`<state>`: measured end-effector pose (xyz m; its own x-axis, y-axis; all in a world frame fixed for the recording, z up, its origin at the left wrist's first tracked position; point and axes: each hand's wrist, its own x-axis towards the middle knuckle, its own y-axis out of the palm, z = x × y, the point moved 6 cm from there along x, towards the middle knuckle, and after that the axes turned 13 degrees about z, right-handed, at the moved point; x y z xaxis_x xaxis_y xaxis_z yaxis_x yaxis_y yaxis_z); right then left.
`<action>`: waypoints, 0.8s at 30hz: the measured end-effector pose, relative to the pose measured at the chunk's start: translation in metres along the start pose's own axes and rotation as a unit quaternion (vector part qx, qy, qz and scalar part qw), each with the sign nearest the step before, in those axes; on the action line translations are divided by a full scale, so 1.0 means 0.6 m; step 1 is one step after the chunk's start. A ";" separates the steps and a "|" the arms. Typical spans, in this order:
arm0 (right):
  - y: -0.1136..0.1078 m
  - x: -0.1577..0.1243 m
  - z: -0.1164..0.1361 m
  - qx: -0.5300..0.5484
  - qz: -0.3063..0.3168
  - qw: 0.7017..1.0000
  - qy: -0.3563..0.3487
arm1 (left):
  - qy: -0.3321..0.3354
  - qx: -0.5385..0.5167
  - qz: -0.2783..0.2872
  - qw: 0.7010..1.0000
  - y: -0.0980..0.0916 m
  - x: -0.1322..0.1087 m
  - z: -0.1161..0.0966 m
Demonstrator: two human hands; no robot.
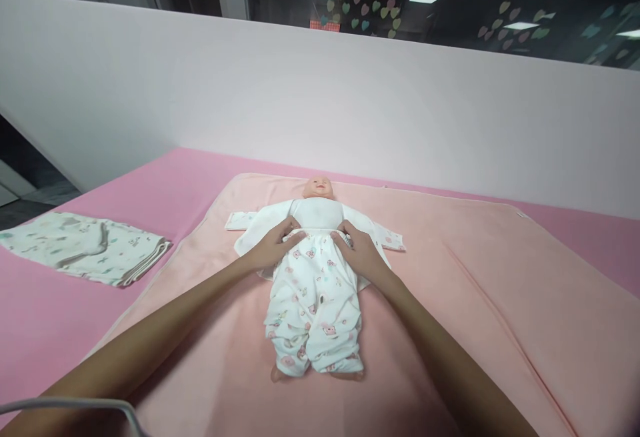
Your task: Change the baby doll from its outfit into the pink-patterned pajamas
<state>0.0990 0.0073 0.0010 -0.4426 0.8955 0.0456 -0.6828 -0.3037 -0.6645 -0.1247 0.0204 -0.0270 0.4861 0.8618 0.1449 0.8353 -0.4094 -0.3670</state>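
Observation:
A baby doll lies on its back, head away from me, on a peach blanket. It wears printed white pants and a white top spread open at the sides, with printed cuffs at the sleeve ends. My left hand pinches the pants' waistband at its left edge. On the opposite edge of the waistband, my right hand pinches likewise. The doll's feet stick out below the bunched pant legs.
A folded printed cloth lies on the pink mat at the left. Behind the doll stands a white low wall, with dark glass bearing heart stickers above it. A grey cable crosses the lower left corner.

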 end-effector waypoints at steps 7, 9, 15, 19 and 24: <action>0.026 0.009 -0.081 0.155 -0.017 0.984 0.086 | -0.067 -0.010 -0.029 0.997 0.004 -0.001 0.047; 0.040 0.011 -0.085 0.186 -0.015 0.979 0.079 | -0.073 -0.061 -0.014 0.995 0.012 0.001 0.047; 0.040 0.015 -0.061 0.267 -0.012 0.964 -0.003 | -0.019 -0.174 0.006 0.984 0.003 0.008 0.040; 0.015 0.017 -0.036 0.176 0.002 0.983 -0.052 | 0.018 -0.049 -0.021 0.998 -0.026 0.012 0.033; 0.008 0.044 -0.058 0.181 -0.047 0.982 -0.026 | -0.023 -0.047 -0.055 0.997 -0.035 0.028 0.045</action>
<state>0.1045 0.0410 -0.0269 -0.3913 0.9098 0.1382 -0.8795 -0.3255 -0.3471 -0.1412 0.0516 -0.0419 0.3790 0.9154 0.1359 0.9044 -0.3353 -0.2638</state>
